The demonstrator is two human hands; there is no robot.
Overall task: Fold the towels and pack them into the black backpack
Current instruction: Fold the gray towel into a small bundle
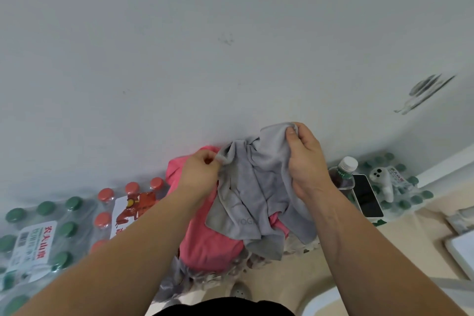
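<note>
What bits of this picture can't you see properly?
Head view, pink towel: mostly covered by the grey towel and left hand.
Head view, black shape: cut off by the bottom edge; backpack or not, cannot tell.
Head view, grey towel's print: too faint to read.
Head view, white-capped bottle: lower part behind the right hand.

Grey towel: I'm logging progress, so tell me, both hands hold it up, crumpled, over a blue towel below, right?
Not quite. The towel below is a pink towel, not a blue one, as the head view shows. The rest holds: the left hand and the right hand both hold the grey towel up, crumpled, over it.
</note>
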